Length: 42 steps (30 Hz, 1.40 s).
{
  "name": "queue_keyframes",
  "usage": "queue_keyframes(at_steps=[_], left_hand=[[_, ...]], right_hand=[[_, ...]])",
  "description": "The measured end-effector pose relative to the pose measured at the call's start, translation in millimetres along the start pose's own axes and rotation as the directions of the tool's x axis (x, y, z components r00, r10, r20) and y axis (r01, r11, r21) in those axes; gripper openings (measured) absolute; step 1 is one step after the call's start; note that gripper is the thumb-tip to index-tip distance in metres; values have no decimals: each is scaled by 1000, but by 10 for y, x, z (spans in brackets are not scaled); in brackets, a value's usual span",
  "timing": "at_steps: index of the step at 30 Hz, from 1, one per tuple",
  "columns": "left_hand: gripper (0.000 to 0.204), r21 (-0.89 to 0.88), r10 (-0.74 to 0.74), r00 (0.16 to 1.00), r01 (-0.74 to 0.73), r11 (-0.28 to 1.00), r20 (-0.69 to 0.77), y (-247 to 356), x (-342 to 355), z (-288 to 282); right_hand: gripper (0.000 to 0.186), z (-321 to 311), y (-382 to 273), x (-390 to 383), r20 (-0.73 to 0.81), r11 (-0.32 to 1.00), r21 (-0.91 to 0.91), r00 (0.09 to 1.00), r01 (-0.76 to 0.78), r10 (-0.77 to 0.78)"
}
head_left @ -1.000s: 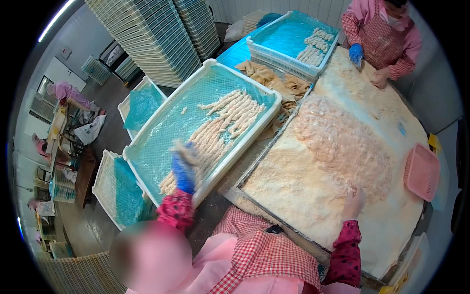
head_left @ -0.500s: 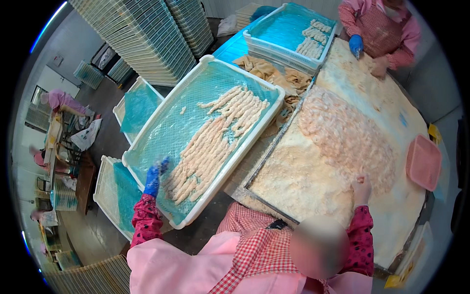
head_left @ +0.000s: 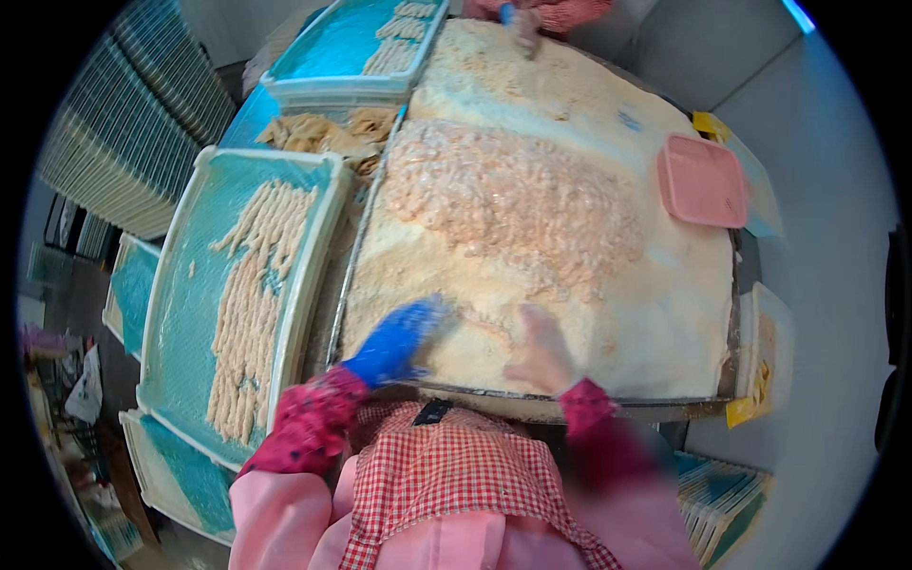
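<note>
My left hand, in a blue glove dusted with flour, is over the near part of a table spread with pale flour or crumbs. Its fingers stretch toward the right, somewhat blurred. My right hand lies opposite, thumb apart from the fingers, holding nothing that I can see. Between the hands a coated strip rests on the flour, apparently raw meat. Beyond them spreads a heap of wet, pinkish meat pieces. At the left, a white tray lined with blue-green sheet carries rows of coated strips.
A pink basket stands on the table's right side. At the far left are another lined tray and crumpled brown cloths. Tall stacks of trays rise behind. A co-worker's hands are at the far edge.
My left hand has moved from the tray to the floured table. My right hand has come away from the meat heap toward the near edge and opened. The view has swung right.
</note>
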<state>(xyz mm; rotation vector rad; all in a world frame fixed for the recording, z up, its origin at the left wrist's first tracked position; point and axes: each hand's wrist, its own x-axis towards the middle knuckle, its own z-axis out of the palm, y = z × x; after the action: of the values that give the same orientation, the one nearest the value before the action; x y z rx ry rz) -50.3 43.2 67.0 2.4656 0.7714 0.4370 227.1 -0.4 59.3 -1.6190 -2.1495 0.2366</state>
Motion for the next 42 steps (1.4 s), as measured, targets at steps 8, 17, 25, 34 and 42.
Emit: queue_keyframes(at_steps=[8,17,25,34,42], left_hand=[[57,22,-289,926,293,956,243,-293,579,471],[39,-990,-510,849,120,-74,141,118,824,839],[44,-909,-709,624,7,-416,329,800,735,555],[56,-747,-761,452,-662,63,-465,841,1027,758],[40,-698,-736,652,-441,-564,183,32,-233,224]], right_hand=[[36,-413,618,-403,183,954,-52,937,-294,298],[38,-120,241,76,-217,967,144,946,-212,240],[39,66,-648,412,-334,956,294,939,17,86],[59,121,-898,567,-171,653,723,974,227,-149],[28,274,996,344,-262,965,-6,931,-264,253]])
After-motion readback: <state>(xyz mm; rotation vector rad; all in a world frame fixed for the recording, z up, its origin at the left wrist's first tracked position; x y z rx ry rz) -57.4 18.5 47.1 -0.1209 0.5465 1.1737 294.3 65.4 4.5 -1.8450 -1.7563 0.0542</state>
